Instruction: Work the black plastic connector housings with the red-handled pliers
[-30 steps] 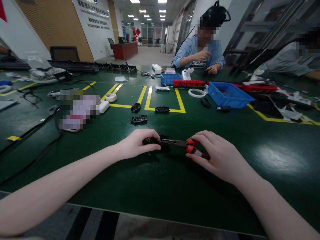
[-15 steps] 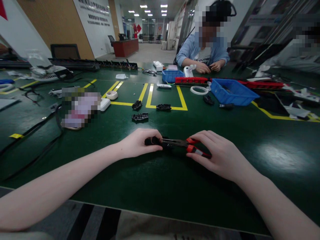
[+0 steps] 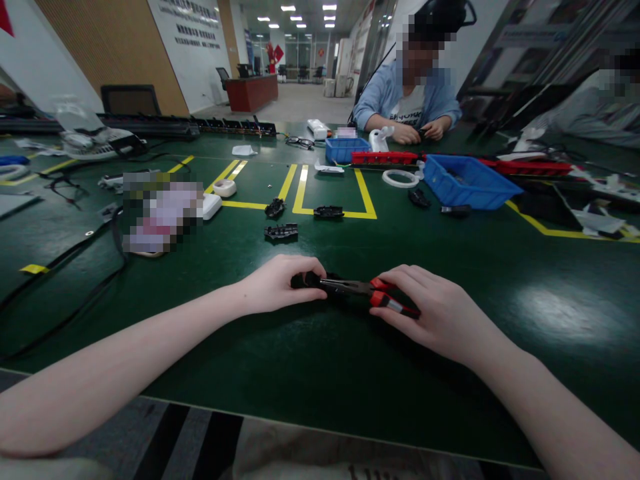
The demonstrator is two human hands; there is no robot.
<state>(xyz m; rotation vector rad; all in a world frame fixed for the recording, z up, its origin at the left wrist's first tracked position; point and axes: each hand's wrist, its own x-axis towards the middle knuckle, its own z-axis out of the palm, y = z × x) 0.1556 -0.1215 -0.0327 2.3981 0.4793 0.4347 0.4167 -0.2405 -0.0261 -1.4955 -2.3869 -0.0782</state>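
My left hand (image 3: 283, 285) is closed on a small black plastic part (image 3: 302, 280), pinching it between thumb and fingers just above the table. Red-and-black handles of long-nose pliers (image 3: 350, 286) lie in my right hand (image 3: 434, 303), which is closed around them. The slim jaws of the pliers point left and meet the black part beside my left fingertips. What exactly the jaws grip is too dark to make out. Beyond my hands lie several black plastic pieces, among them a ridged one (image 3: 281, 232) and a flat one (image 3: 329, 212).
A blue bin (image 3: 467, 183) and a smaller blue bin (image 3: 346, 149) stand farther back beside red strips (image 3: 385, 158). On the left are a phone (image 3: 163, 217), a tape roll (image 3: 225, 188) and black cables (image 3: 107, 280). A person (image 3: 407, 100) sits opposite, hands on the table.
The pliers and my right hand have shifted very slightly left, toward the black part. My left hand keeps its hold almost unmoved.
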